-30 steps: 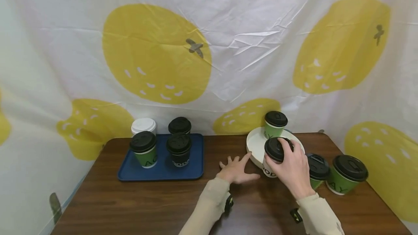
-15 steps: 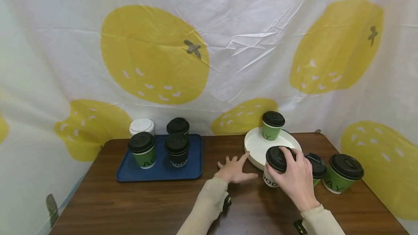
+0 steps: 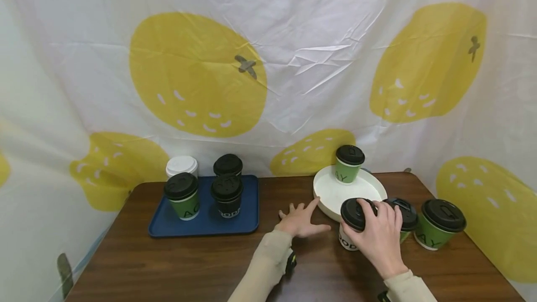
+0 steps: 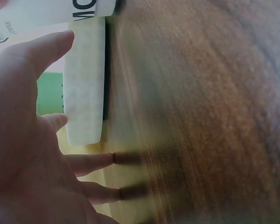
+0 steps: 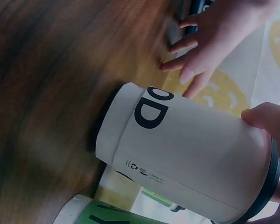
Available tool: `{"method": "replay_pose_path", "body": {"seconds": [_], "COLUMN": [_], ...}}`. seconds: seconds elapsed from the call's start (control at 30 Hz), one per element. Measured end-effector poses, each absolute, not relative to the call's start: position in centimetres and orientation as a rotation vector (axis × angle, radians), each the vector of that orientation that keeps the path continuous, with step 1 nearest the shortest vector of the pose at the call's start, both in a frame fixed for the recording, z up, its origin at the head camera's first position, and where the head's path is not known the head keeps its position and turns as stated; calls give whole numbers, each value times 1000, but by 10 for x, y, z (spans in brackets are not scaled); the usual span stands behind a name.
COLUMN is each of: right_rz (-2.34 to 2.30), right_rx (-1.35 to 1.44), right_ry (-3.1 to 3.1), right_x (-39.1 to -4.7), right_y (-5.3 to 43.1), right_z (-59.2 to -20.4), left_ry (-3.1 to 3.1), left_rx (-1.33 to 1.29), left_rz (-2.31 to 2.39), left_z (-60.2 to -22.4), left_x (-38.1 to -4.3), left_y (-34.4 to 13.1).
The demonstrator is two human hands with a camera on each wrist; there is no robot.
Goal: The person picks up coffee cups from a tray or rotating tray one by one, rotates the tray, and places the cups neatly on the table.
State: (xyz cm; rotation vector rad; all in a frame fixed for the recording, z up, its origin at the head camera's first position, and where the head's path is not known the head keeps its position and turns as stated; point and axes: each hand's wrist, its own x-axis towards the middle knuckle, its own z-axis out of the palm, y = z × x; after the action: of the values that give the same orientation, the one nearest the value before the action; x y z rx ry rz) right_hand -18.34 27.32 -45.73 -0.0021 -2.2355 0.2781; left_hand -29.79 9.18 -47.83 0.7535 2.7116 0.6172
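Note:
My right hand (image 3: 377,239) holds a white paper coffee cup (image 3: 347,241) from above by its black lid, in front of the round white tray (image 3: 329,202). The right wrist view has this cup (image 5: 191,154) with its base close over the wooden table; whether it touches is hard to tell. A green coffee cup (image 3: 347,174) with a black lid stands on the white tray. My left hand (image 3: 301,222) is spread beside the tray's left front edge, holding nothing. In the left wrist view, its fingers point towards the table, next to the tray wall (image 4: 86,84).
At the left, a blue tray (image 3: 169,231) carries several lidded cups, one with a white lid (image 3: 182,166). Two green cups with black lids, one farther right (image 3: 434,233) and one partly behind my right hand (image 3: 403,213), stand on the table (image 3: 168,269). A lemon-print cloth hangs behind.
My right hand has brought the white cup from the white tray's front edge towards me and lower. My left hand has stayed spread in place; the head view has shifted slightly.

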Motion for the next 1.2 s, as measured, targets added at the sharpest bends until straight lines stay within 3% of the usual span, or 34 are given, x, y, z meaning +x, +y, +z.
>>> {"method": "replay_pose_path", "body": {"seconds": [1.2], "right_rz": [231], "right_rx": [-4], "right_ry": [-2204], "right_x": [-184], "right_y": [274], "right_z": [-469], "left_ry": [2717], "left_rx": [767], "left_rz": [622], "left_z": [-480], "left_x": [-297], "left_y": [91]}}
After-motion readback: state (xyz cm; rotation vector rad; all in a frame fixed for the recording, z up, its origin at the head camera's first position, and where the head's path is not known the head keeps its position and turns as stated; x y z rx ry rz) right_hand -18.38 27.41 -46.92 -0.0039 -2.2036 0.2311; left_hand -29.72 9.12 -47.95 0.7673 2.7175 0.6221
